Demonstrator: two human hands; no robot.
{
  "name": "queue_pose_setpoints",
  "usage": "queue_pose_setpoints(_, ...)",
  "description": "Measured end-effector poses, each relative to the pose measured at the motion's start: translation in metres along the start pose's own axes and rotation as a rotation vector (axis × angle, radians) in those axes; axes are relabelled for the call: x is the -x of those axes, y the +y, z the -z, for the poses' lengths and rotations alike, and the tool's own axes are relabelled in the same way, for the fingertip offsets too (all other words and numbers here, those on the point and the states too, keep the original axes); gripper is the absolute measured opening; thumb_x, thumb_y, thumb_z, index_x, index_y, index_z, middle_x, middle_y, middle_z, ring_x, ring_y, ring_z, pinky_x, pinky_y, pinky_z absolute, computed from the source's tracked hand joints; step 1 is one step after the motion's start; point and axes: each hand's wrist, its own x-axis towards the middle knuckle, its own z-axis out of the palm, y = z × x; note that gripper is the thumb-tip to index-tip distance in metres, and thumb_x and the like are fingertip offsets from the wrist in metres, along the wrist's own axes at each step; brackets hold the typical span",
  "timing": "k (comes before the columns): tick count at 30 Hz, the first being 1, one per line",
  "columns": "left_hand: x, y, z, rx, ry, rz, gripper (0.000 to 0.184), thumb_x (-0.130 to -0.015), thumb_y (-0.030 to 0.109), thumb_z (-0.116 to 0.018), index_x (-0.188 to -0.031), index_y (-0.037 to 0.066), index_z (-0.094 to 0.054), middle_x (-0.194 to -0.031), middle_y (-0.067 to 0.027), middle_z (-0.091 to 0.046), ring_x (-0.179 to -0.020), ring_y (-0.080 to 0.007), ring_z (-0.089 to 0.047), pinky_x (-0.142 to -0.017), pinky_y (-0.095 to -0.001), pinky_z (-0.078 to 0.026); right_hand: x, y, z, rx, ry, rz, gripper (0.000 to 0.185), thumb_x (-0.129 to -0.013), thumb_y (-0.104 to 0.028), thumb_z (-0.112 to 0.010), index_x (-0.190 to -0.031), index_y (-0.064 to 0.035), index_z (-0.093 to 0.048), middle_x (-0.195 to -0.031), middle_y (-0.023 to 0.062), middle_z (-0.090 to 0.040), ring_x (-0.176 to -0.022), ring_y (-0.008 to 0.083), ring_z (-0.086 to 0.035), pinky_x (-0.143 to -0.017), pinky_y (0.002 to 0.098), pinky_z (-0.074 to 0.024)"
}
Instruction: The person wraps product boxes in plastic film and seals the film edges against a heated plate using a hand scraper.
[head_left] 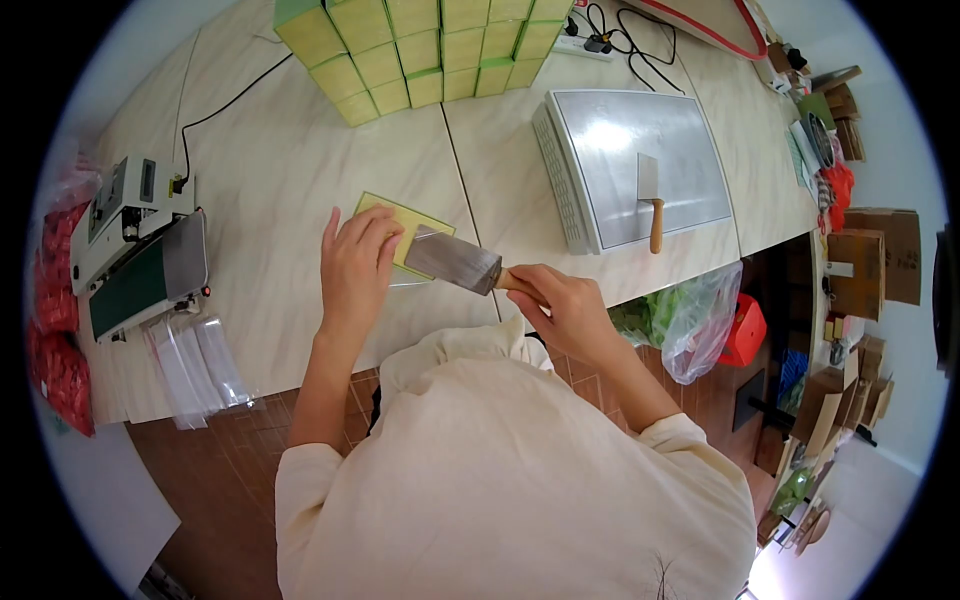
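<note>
My right hand is closed around the wooden handle of a scraper with a wide metal blade. The blade lies over the right part of a flat yellow box with green edges. My left hand rests on the left part of this box, fingers bent and partly spread, the little finger sticking out. Whether clear film covers the box, I cannot tell. A second scraper with a wooden handle lies on a silver-topped heating plate to the right.
Stacked yellow-green boxes stand at the back. On the left are a machine with a green belt and clear plastic bags. Black cables run behind the plate. A plastic bag hangs below the right table edge.
</note>
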Motion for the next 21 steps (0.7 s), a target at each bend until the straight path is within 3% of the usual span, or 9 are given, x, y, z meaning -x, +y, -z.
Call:
queue_pose_setpoints(17,0.000,-0.007,-0.005,-0.015,0.032,-0.180,0.006,-0.084,0.002,-0.064,-0.089,0.002,-0.063,-0.107,-0.0053,-0.067,-0.105,-0.0253,-0.063,-0.103,-0.0453,-0.045,-0.021,0.009,-0.008,0.096,0.038,0.036,0.015,-0.087,-0.016,-0.068,-0.099,-0.0106,-0.061,-0.078,0.0040,-0.063,-0.064,0.0252,-0.062,-0.052,0.0367,-0.0463)
queue_pose_setpoints(21,0.003,-0.006,-0.002,0.031,0.062,-0.129,0.007,-0.083,0.001,-0.065,-0.089,0.002,-0.063,-0.106,-0.0062,-0.068,-0.100,-0.0279,-0.064,-0.093,-0.0399,-0.051,-0.014,0.008,0.003,0.027,-0.025,-0.040,0.017,-0.087,-0.018,-0.069,-0.099,-0.0088,-0.063,-0.083,0.0051,-0.067,-0.067,0.0265,-0.064,-0.056,0.0358,-0.0490)
